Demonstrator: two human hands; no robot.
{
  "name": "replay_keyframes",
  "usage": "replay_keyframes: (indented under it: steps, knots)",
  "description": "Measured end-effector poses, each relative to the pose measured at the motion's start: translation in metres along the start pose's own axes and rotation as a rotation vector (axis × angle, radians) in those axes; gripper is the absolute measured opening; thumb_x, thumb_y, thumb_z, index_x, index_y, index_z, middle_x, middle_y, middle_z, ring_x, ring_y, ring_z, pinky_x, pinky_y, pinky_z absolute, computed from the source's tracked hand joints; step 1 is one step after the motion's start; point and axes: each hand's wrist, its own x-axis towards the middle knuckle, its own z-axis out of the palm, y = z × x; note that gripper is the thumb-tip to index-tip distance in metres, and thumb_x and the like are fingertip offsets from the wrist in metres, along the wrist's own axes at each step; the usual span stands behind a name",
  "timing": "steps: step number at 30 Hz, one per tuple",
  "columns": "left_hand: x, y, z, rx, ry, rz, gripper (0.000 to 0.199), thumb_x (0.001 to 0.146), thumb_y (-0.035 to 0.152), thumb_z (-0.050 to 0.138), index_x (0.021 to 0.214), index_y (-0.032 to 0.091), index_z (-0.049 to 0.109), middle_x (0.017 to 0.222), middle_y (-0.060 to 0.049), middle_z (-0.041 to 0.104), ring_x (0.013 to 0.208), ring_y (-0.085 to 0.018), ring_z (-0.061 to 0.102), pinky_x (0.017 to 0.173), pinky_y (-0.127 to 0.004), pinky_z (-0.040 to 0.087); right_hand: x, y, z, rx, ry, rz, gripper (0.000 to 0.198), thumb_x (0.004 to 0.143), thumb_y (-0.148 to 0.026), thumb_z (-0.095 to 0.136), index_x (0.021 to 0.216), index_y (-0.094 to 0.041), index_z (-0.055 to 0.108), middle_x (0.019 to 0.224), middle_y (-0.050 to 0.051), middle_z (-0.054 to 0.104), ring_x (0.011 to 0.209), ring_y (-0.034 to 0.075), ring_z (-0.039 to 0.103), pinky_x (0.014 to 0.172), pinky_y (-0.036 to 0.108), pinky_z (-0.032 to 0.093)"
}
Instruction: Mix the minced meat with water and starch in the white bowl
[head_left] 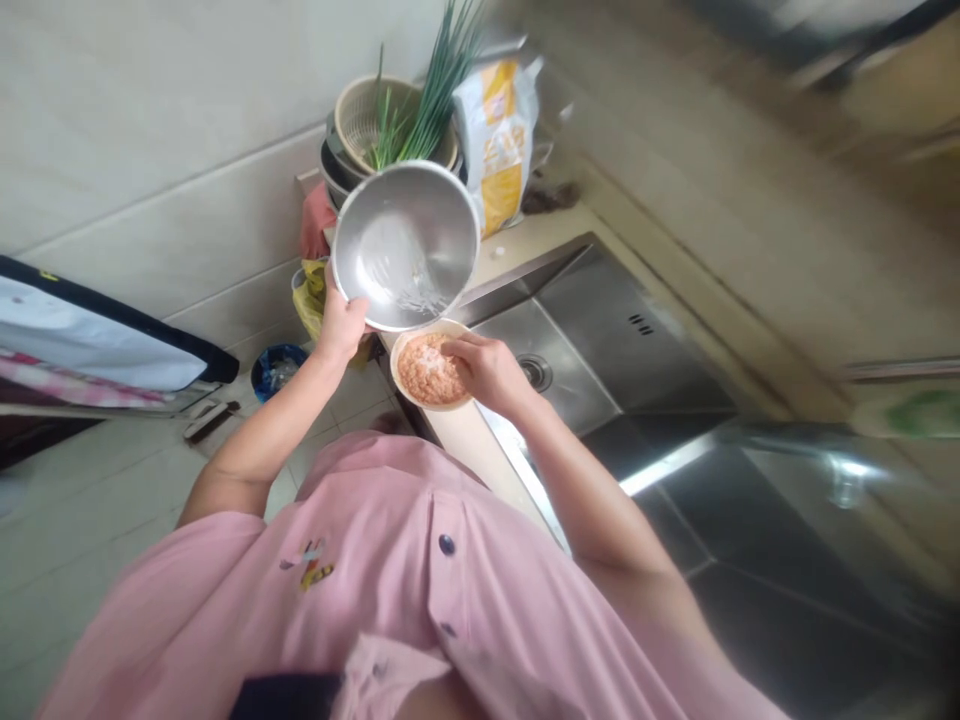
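My left hand [343,322] grips the rim of a stainless steel bowl [390,235], thumb on the edge. The steel bowl is tilted, its inside facing me, with wet whitish residue smeared towards the low edge. Just below that edge is a smaller pale bowl [395,385] holding a pinkish minced mixture [427,375]. Some white stuff lies on top of the mixture. My right hand [487,368] is closed at the right side of the smaller bowl, its fingertips over the mixture. Whatever is between those fingers is hidden.
A steel sink [577,330] with a drain lies to the right, set in a beige counter [469,440]. Behind the bowls stand a beige colander [356,120] with green onions [435,100] and a white-and-yellow bag [496,145]. A bin with a blue liner [277,370] is on the floor, left.
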Motion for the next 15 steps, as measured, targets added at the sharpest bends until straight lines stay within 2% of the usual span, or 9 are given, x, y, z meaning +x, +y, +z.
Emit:
replay_keyframes:
  steps: [3, 5, 8, 11, 15]
  knots:
    - [0.010, 0.006, 0.015, -0.250, 0.089, -0.347, 0.094, 0.075, 0.010, 0.066, 0.163, 0.032, 0.042, 0.142, -0.009, 0.069, 0.122, -0.033, 0.076, 0.104, -0.058, 0.068, -0.019, 0.010, 0.000, 0.128, 0.102, 0.018, 0.034, 0.090, -0.004, 0.053, 0.100, -0.019, 0.082, 0.100, 0.010, 0.082, 0.083, 0.023, 0.076, 0.078, 0.031, 0.057]
    - [0.014, 0.009, 0.027, -0.313, 0.067, -0.462, 0.098, 0.069, 0.005, 0.063, 0.161, 0.030, 0.044, 0.133, -0.008, 0.073, 0.109, -0.028, 0.079, 0.095, -0.052, 0.072, -0.029, 0.013, 0.002, 0.180, 0.140, 0.039, 0.031, 0.090, -0.007, 0.053, 0.097, -0.019, 0.080, 0.096, 0.010, 0.082, 0.078, 0.022, 0.075, 0.075, 0.031, 0.057]
    - [0.020, 0.009, 0.044, -0.325, 0.024, -0.522, 0.098, 0.065, 0.001, 0.059, 0.159, 0.026, 0.046, 0.130, -0.008, 0.073, 0.100, -0.024, 0.079, 0.091, -0.046, 0.073, -0.042, 0.013, 0.004, 0.219, 0.156, 0.066, 0.028, 0.092, -0.011, 0.052, 0.092, -0.020, 0.078, 0.089, 0.009, 0.080, 0.073, 0.022, 0.073, 0.073, 0.032, 0.056]
    - [0.026, 0.005, 0.060, -0.302, -0.009, -0.512, 0.096, 0.067, -0.002, 0.060, 0.159, 0.023, 0.047, 0.137, -0.011, 0.071, 0.103, -0.024, 0.079, 0.095, -0.045, 0.072, -0.052, 0.013, 0.003, 0.227, 0.140, 0.103, 0.027, 0.094, -0.012, 0.051, 0.088, -0.021, 0.076, 0.083, 0.008, 0.076, 0.073, 0.022, 0.072, 0.073, 0.032, 0.056]
    - [0.034, -0.001, 0.081, -0.311, -0.064, -0.500, 0.093, 0.070, -0.005, 0.065, 0.157, 0.021, 0.049, 0.137, -0.014, 0.073, 0.106, -0.029, 0.080, 0.101, -0.050, 0.070, -0.064, 0.016, 0.002, 0.251, 0.146, 0.131, 0.026, 0.096, -0.014, 0.052, 0.095, -0.020, 0.078, 0.089, 0.009, 0.078, 0.077, 0.023, 0.074, 0.076, 0.033, 0.058]
